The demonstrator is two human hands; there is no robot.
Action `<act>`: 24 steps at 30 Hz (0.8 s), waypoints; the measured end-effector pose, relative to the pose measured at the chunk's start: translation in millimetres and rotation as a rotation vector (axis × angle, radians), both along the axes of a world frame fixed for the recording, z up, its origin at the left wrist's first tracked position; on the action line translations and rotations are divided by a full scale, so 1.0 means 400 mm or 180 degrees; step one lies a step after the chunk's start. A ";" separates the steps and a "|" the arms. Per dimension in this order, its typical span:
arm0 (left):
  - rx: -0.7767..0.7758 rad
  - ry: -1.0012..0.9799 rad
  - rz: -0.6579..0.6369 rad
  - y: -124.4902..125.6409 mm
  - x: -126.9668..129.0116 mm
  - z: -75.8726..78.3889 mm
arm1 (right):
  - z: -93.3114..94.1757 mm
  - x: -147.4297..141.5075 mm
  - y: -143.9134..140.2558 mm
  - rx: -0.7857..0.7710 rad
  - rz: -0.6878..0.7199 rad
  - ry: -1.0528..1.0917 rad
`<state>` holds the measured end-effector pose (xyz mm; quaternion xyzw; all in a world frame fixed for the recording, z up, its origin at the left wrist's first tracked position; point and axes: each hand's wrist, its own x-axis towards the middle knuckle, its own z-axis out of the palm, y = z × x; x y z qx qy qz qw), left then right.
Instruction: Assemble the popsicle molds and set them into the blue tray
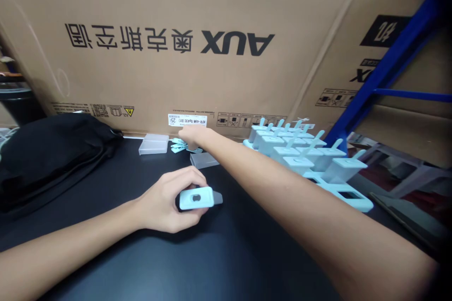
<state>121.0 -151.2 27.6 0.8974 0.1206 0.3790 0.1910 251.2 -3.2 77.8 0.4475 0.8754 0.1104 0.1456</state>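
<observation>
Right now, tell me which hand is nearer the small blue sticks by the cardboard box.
Right. The right hand reaches onto the blue sticks; the left hand holds a blue mould nearer the person.

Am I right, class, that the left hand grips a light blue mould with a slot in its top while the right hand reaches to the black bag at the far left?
Not quite. The head view shows the left hand gripping the light blue mould, but the right hand reaches to the small blue sticks by the cardboard box, not the black bag.
</observation>
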 end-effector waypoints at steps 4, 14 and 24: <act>-0.0142 0.0166 0.0030 -0.001 -0.002 -0.009 | 0.003 -0.008 0.003 -0.0073 0.0030 -0.0057; -0.0288 -0.0182 0.0224 0.003 0.004 0.011 | 0.122 0.058 -0.060 -0.0187 -0.0047 -0.0073; -0.0289 -0.0126 -0.0010 0.000 0.000 -0.007 | 0.290 0.122 -0.357 -0.1821 0.0245 0.1570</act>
